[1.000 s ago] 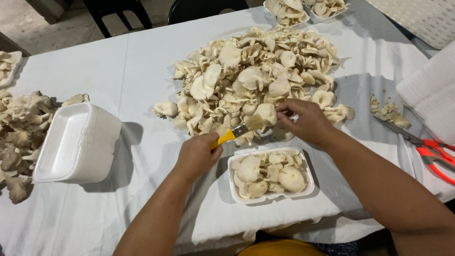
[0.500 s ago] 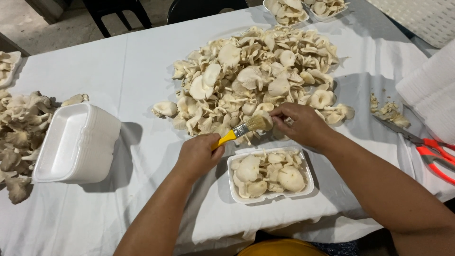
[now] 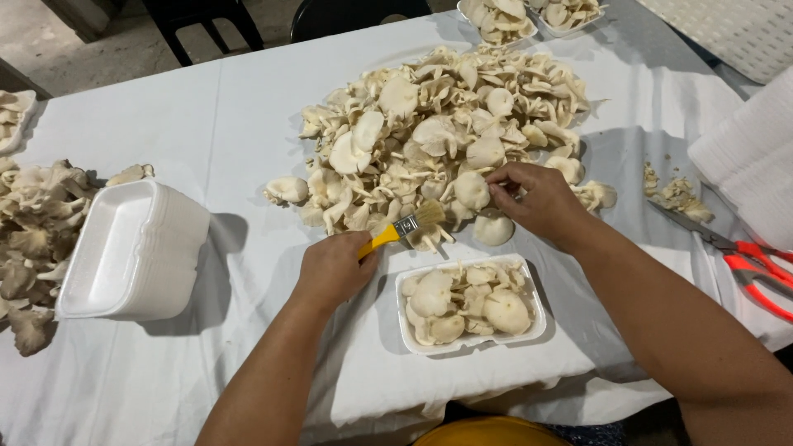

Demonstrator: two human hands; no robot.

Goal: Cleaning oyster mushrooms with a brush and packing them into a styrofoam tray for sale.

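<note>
My left hand (image 3: 332, 271) is closed around the yellow handle of a small brush (image 3: 402, 229), fingers wrapped tight, with the pale bristles pointing up and to the right toward the edge of the mushroom pile (image 3: 438, 136). My right hand (image 3: 537, 201) rests on the near side of that pile, its fingers (image 3: 502, 177) pinching a round cream mushroom cap (image 3: 472, 190) just beside the bristles; whether the bristles touch the cap I cannot tell. Right in front of me, between my forearms, sits a white foam tray (image 3: 470, 342) already filled with mushrooms. The bench (image 3: 206, 116) is covered in white cloth. Off to my left stands a stack of empty foam trays (image 3: 124, 252), and beyond it a darker heap of mushroom clusters (image 3: 29, 239). Far to my right lie red-handled scissors (image 3: 747, 260), near a small scatter of trimmings (image 3: 677, 192).
</note>
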